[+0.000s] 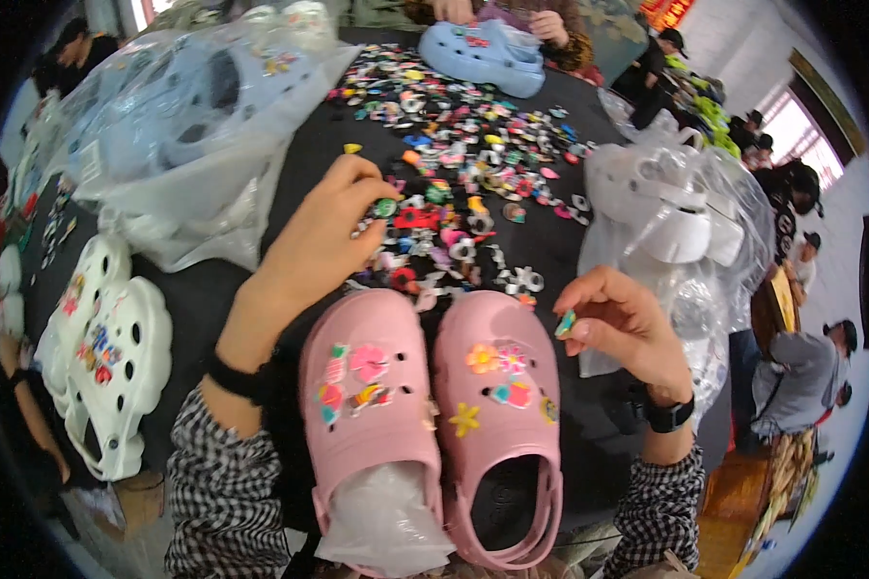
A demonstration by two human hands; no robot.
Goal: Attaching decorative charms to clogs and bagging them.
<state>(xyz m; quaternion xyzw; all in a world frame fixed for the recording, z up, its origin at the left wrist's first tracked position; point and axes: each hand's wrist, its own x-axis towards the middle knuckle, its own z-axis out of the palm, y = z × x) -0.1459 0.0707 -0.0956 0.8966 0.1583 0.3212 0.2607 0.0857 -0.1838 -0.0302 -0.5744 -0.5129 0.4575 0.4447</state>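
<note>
Two pink clogs stand side by side before me, toes pointing away. The left pink clog [372, 444] bears several charms and has a white plastic bag [386, 516] in its opening. On the right pink clog [497, 429] sit flower charms and a few others. My left hand [309, 232], above the near part of a charm pile [454, 174], pinches a small round green charm [385, 207]. Beside the right clog's toe, my right hand [623, 323] holds a small green-and-yellow charm [566, 324] between thumb and fingers.
White clogs with charms [106, 357] lie at the left. Bagged light-blue clogs [193, 106] are behind them. Bagged white clogs [666, 207] stand at the right. Across the black table [290, 232], another person's hands are at a blue clog [483, 58].
</note>
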